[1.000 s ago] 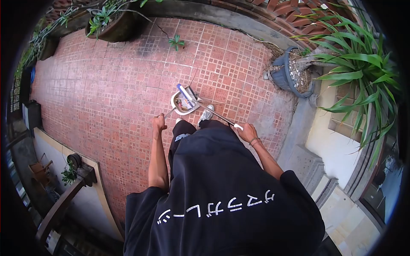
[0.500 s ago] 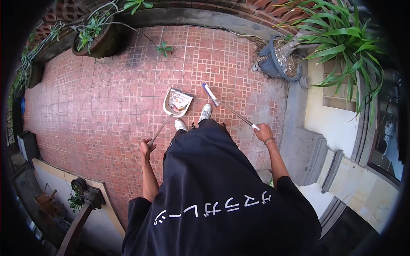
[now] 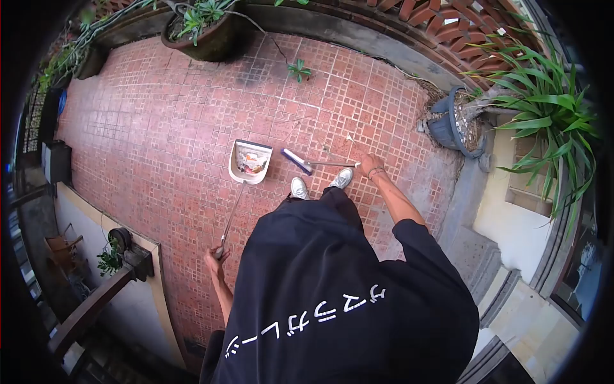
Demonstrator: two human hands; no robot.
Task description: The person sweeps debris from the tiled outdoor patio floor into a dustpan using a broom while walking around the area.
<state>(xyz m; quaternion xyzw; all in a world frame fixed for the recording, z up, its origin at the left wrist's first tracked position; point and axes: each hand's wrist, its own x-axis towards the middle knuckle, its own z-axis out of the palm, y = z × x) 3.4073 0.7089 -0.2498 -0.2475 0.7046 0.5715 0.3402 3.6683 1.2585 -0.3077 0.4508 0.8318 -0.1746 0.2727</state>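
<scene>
My left hand (image 3: 217, 256) is closed around the long handle of a white dustpan (image 3: 234, 173). The pan lies on the red tiled floor, ahead and to the left of my feet, with a heap of litter (image 3: 252, 160) inside it. My right hand (image 3: 368, 165) grips the pole of a broom (image 3: 297, 162) with a white and purple head. The broom head rests on the tiles just right of the dustpan, apart from it, its pole running nearly sideways to my hand. Past my right hand a small pale scrap (image 3: 349, 137) lies on the floor.
A large round planter (image 3: 208, 48) stands at the far edge, a thin branch with leaves (image 3: 299, 70) hanging over the tiles. To the right is a dark plastic pot (image 3: 449, 125) with a spiky plant (image 3: 550, 96). Stone steps (image 3: 470, 256) flank my right; a low wall (image 3: 121, 281) lies left.
My right hand has moved forward, and the broom has turned from slanting to nearly sideways, its head nearer the dustpan. My view and feet have shifted; the dustpan stays in my left hand.
</scene>
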